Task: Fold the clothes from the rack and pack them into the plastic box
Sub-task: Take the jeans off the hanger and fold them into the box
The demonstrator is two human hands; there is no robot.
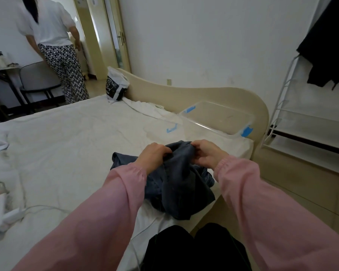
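Two hands, left hand (154,155) and right hand (205,153), pinched the dark garment (176,178) bunched on the near bed (67,143); soft, floppy stuff, probably best grabbed by its edges. Box (217,122) sat far right.

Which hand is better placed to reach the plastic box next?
Probably the right hand. Both hands grip the dark garment, but the plastic box sits ahead on the right, nearer it; the left hand would have to cross over.
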